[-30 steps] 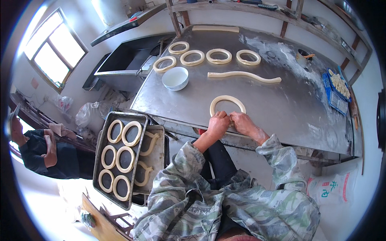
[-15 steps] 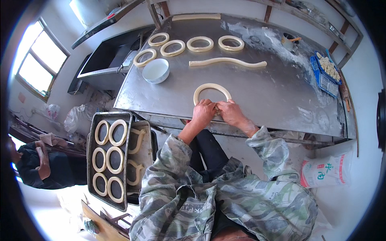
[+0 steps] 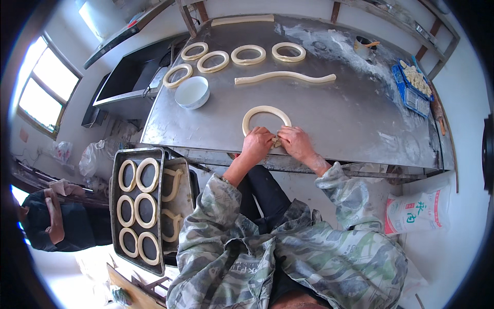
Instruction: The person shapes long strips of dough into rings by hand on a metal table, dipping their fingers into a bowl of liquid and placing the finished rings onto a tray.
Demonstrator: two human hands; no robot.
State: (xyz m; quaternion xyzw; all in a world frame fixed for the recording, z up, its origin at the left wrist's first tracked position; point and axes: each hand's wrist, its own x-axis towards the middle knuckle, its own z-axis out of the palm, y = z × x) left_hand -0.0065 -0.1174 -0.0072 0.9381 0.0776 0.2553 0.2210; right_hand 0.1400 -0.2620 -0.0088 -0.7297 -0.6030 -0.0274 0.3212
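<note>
Here, at the near edge of the bench, my left hand and right hand meet over the open ends of a dough ring. Both hands are curled, fingertips pinching the dough where the two ends join; the loop itself arcs away from me toward the middle of the bench, lying flat.

To do this join well, I judge the ends should overlap slightly and be pressed and rolled together until the seam matches the rope's thickness — a thin or lumpy seam would likely split. The loop should stay round, not dragged toward the edge.

Further back lie a long dough rope and, along the far edge, four finished rings. A white bowl stands near the left edge; a blue tray sits at the right edge. Below the bench's left corner, a dark baking tray holds six rings — a second tray beside it holds more, partly hidden.
</note>
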